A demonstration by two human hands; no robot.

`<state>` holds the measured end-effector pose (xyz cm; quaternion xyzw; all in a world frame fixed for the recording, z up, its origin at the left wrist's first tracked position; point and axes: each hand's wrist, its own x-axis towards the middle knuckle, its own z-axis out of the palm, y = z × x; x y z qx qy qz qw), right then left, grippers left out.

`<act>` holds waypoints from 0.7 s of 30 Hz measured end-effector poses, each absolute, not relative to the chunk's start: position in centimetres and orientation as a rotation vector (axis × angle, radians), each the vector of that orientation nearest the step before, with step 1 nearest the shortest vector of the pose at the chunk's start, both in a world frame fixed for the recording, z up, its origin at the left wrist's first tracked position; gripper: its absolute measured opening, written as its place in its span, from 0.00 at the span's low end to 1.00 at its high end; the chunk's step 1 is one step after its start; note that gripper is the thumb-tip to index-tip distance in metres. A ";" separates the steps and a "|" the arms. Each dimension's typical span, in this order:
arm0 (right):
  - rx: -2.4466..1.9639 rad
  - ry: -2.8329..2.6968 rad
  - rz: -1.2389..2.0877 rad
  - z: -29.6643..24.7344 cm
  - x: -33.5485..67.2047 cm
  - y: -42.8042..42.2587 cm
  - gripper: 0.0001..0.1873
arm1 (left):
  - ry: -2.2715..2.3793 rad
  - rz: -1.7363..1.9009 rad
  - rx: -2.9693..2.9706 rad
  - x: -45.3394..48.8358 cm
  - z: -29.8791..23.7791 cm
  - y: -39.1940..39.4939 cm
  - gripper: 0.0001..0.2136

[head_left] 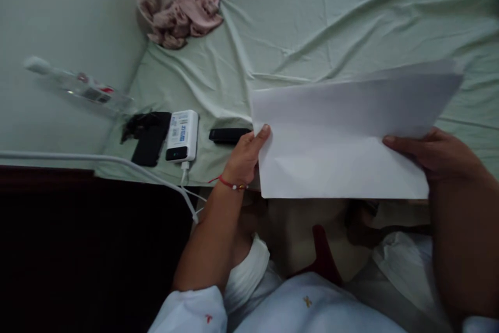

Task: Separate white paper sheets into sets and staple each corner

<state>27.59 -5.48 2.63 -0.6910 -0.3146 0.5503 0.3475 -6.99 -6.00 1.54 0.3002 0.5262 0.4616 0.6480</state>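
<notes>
White paper (pixel 327 141) spans the space between my two hands, held over the front edge of the bed or table. It looks blank, and its far right part bends upward; I cannot tell if it is one sheet or more. My left hand (pixel 247 156) grips the left edge, thumb on top and fingers underneath. On the right side, my right hand (pixel 432 154) pinches the paper, its thumb lying on the upper face and its fingers hidden below. Just beyond my left hand lies a black oblong case (pixel 230 135), partly covered by the hand and paper.
A pale green sheet (pixel 280 37) covers the surface. To the left are a white power bank (pixel 182 135) with a cable plugged in, a black phone-like slab (pixel 152 138) and a clear bottle (pixel 89 89). Crumpled pink cloth (pixel 179 11) lies at the back. A grey rail (pixel 97 158) crosses the left.
</notes>
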 end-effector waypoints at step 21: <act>-1.682 -1.013 1.207 3.1 27.0 -6.3 0.14 | 1.112 1.131 0.592 -5.0 0.9 -5.9 0.26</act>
